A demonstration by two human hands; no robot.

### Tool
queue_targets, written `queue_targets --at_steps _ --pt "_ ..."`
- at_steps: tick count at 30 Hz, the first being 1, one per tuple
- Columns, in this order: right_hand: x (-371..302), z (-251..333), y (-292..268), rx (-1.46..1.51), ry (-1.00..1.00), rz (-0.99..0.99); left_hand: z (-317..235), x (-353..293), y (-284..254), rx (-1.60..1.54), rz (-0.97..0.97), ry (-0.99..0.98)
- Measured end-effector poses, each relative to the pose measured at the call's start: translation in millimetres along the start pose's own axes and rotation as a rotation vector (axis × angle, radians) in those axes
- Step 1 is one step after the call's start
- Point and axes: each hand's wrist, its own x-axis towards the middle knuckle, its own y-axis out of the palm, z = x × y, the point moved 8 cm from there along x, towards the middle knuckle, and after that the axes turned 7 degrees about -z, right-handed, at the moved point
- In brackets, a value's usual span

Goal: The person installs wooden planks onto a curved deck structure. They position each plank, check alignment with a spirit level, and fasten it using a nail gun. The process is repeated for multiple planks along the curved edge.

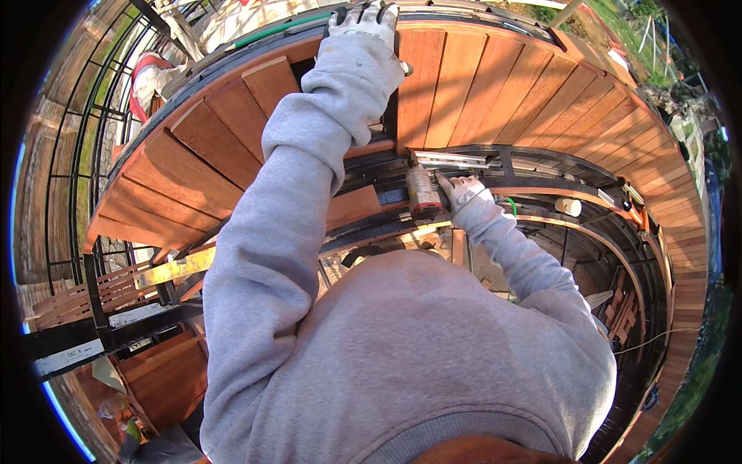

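Observation:
At the far edge of a curved wooden deck, my left hand, in a white and grey glove, lies with its fingers spread over the rim. Its thumb reaches beside the left side of a reddish board. Beneath that arm a gap between boards exposes dark framing. Nearer in, my right hand, also gloved, rests by the inner curved frame, its index finger stretched out. Just left of it is a pale cylindrical container with a red end; I cannot tell whether the fingers touch it. Thin silvery rods lie beyond it.
More boards fan out on the left, some uneven. Laid planks curve around the right. Below the inner frame lie a roll and an orange tool. A yellow level lies left of my arm, above black beams.

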Motion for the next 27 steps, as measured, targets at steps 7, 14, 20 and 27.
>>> queue_targets --at_steps 7,14,20,27 --pt "-3.7 -14.2 -7.6 -0.016 0.004 -0.007 0.9 -1.4 -0.3 0.03 -0.013 -0.012" --pt "-9.9 -22.3 -10.1 0.005 -0.028 -0.067 4.3 0.0 14.8 0.168 0.023 -0.078" --pt "-28.2 -67.9 -15.1 -0.084 -0.028 0.031 7.9 1.2 23.0 0.258 0.024 -0.132" --pt "-37.7 -112.3 10.5 -0.179 -0.051 0.242 6.6 3.0 20.6 0.268 0.077 -0.199"
